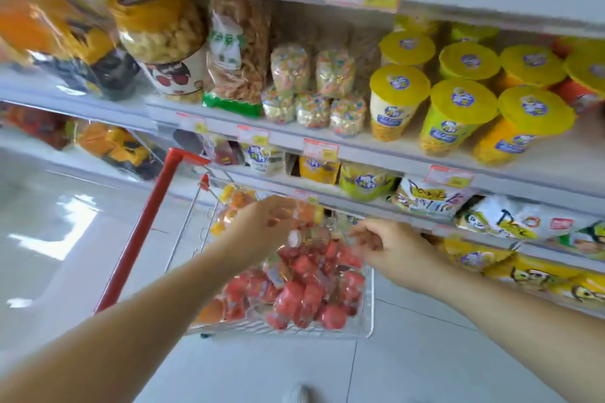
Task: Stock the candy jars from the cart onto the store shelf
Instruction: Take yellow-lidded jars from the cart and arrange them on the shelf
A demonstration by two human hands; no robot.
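Below the shelf [360,149] and over the cart [369,304], the clear jar [314,275] of red candy hangs from the left hand [262,222] grasping its top, while the right hand [389,249] curls beside it, grip unclear, and would best support the base before lifting.

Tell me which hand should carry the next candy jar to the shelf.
Left: the left hand grips a clear candy jar above the cart; the right hand beside it shows no clear hold.
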